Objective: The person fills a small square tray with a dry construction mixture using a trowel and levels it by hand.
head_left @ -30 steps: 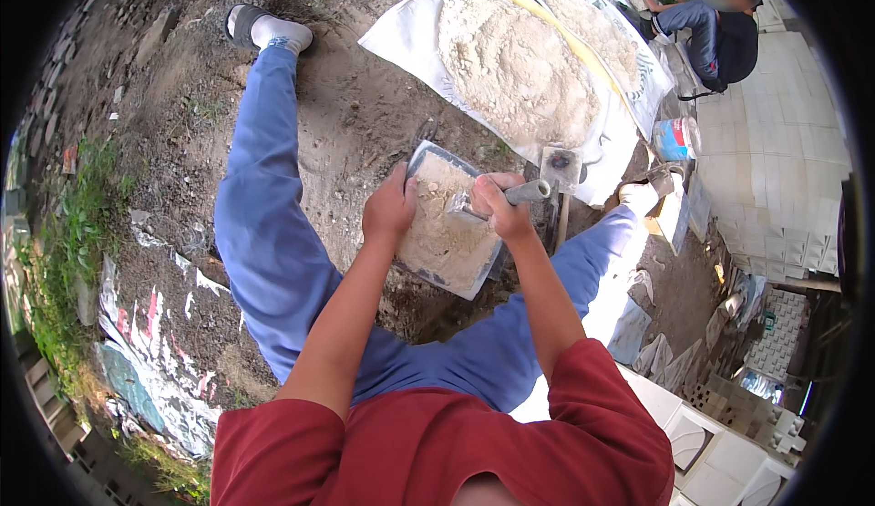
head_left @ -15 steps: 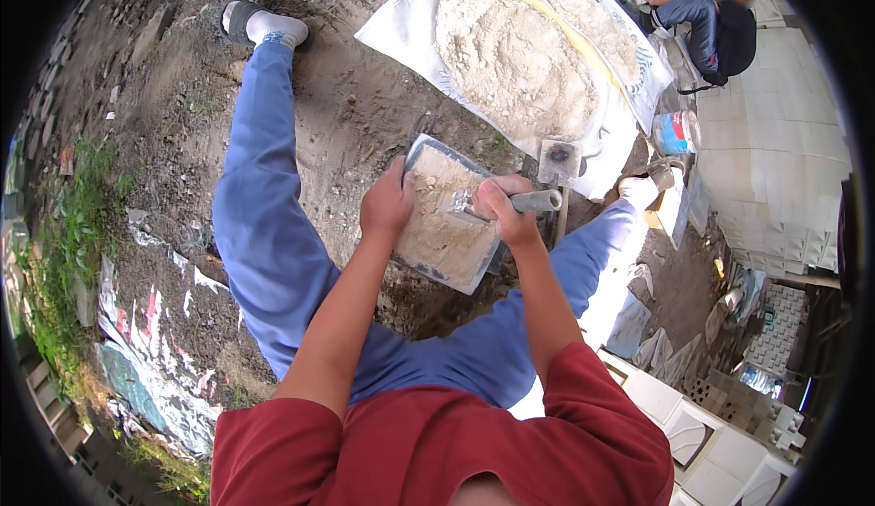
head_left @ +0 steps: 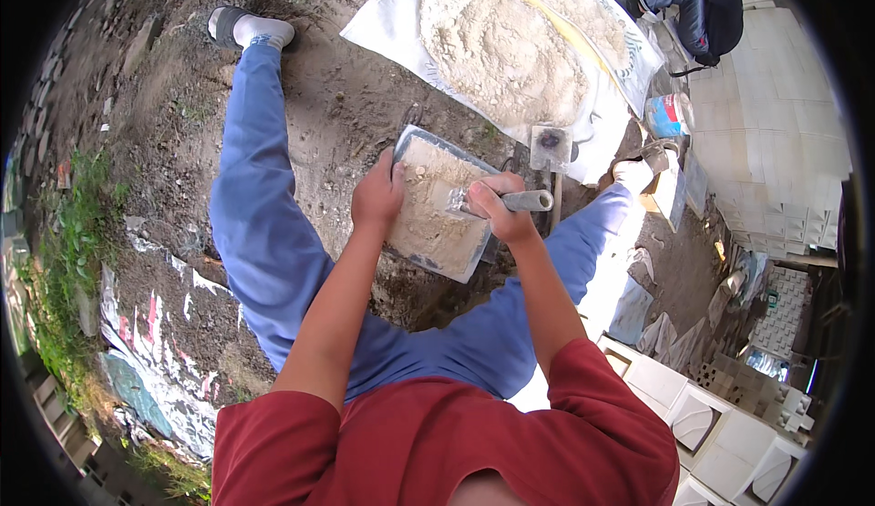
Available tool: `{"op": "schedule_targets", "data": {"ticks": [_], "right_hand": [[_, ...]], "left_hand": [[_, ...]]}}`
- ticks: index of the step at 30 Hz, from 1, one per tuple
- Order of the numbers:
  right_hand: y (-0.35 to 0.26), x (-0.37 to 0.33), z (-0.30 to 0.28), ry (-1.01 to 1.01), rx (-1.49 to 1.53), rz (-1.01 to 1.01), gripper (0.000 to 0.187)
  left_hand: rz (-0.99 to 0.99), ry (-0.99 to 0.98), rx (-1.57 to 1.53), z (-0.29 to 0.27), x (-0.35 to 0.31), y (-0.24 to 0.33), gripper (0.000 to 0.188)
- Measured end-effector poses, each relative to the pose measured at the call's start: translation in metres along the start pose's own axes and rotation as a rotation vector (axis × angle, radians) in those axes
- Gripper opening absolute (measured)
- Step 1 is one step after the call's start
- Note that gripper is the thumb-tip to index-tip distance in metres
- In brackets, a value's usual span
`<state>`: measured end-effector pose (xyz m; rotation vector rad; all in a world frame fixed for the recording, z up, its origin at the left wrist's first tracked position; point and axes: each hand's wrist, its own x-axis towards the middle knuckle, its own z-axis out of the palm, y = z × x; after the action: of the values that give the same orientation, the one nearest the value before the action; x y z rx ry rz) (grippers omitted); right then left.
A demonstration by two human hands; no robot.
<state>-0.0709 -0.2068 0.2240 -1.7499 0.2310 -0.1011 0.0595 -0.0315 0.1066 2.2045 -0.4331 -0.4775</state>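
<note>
Between my legs is a shallow rectangular mould with a grey rim, filled with pale, damp-looking sandy mix. My left hand is closed around its left edge, thumb over the rim. My right hand is wrapped around a trowel-like tool with a thick grey tubular handle. The handle's hollow end points right. Its short metal blade rests at the surface of the mix, partly hidden by my fingers. A few small lumps lie near the mould's far left corner.
Ahead, a large heap of pale mix lies on opened white sacks. A square plate-headed tool lies by the sack's near edge. A bucket stands to the right. Another person sits at far right, beside stacked pale blocks.
The whole view has shifted slightly, so the scene sits a little higher and further left. Both hands keep their hold, and the blade stays near the middle of the mix.
</note>
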Motion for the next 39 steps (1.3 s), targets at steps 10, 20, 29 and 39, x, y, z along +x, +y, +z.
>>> {"op": "schedule_targets", "data": {"ticks": [10, 20, 29, 39], "right_hand": [[-0.009, -0.007, -0.01, 0.03, -0.012, -0.036, 0.043], [0.001, -0.027, 0.001, 0.122, -0.061, -0.066, 0.044], [0.009, -0.043, -0.03, 0.532, 0.613, -0.093, 0.052], [0.105, -0.037, -0.133, 1.165, 0.178, 0.747, 0.048]], "left_hand": [[-0.021, -0.025, 0.011, -0.001, -0.003, 0.001, 0.048], [-0.012, 0.0, 0.032, -0.004, 0.001, 0.0, 0.048], [0.476, 0.158, 0.285, 0.018, -0.002, -0.017, 0.061], [0.746, -0.169, 0.426, 0.014, -0.003, 0.002, 0.066]]}}
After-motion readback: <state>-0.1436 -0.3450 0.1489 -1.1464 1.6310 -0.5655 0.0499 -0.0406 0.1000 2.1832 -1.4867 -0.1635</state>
